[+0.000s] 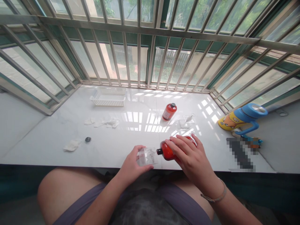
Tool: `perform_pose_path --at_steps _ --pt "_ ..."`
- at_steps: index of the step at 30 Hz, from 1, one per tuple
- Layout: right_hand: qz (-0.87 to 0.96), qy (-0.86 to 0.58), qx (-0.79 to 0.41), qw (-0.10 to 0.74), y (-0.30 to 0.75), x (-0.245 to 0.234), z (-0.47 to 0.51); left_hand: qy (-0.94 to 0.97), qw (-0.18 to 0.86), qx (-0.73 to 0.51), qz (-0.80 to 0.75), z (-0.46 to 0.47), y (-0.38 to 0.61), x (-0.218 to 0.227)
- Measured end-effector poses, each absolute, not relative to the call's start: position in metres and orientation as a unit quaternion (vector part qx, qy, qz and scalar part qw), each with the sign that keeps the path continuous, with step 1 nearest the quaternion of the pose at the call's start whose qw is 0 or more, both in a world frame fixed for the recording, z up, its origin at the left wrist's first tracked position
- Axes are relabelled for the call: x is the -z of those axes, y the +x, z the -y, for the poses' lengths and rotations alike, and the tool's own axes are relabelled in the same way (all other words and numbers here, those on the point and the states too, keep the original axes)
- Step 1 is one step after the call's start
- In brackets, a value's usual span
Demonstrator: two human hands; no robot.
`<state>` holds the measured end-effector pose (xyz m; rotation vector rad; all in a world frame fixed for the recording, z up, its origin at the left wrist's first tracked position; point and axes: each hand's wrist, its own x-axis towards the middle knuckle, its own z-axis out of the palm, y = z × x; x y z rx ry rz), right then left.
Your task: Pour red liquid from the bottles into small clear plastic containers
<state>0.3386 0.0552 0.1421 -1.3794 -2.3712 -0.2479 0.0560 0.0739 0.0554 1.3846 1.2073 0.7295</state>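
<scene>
My right hand (191, 156) grips a small red bottle (167, 151), tipped on its side with its open neck pointing left. My left hand (133, 165) holds a small clear square container (147, 156) right at the bottle's mouth, near the front edge of the white ledge (131, 125). A second red bottle (169, 111) with a black cap stands farther back. A small black cap (87, 139) lies on the ledge to the left.
A white slotted basket (108, 97) sits at the back left. White cotton pads (103, 122) and another pad (72, 145) lie on the left. Clear plastic pieces (186, 121) lie behind my right hand. A blue-and-yellow spray bottle (241, 118) lies at the right. Metal window bars enclose the ledge.
</scene>
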Motion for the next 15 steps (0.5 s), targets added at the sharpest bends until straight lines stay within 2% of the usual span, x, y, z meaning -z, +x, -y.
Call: perform_pose_path --at_steps 15 --pt "0.846 -0.484 0.099 0.203 0.3380 -0.1447 -0.0564 0.560 0.578 -0.315 -0.503 -0.0753 0.0574 -0.0529"
